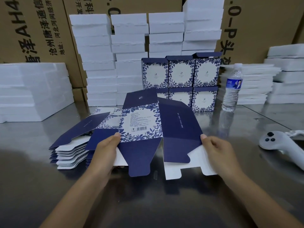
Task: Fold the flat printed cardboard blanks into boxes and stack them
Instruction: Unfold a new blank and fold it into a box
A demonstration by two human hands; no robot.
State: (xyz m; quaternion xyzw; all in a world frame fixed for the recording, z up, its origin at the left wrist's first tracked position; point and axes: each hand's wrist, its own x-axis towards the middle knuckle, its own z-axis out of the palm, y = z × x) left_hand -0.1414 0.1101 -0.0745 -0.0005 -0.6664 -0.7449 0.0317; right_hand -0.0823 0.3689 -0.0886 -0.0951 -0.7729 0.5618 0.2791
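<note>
A blue-and-white floral cardboard blank [141,122] is held above the metal table [213,195], partly opened into a tube with its flaps hanging loose. My left hand [107,148] pinches its left edge, thumb on the printed face. My right hand [218,150] pinches the dark blue right panel at its edge. A pile of flat blanks [72,145] lies on the table to the left, under the held one. Several folded boxes [181,74] stand stacked in two rows behind.
White foam blocks [102,63] are stacked along the back and at both sides, in front of brown cartons [41,30]. A water bottle [232,88] stands at right. A white handheld controller [279,145] lies at the table's right.
</note>
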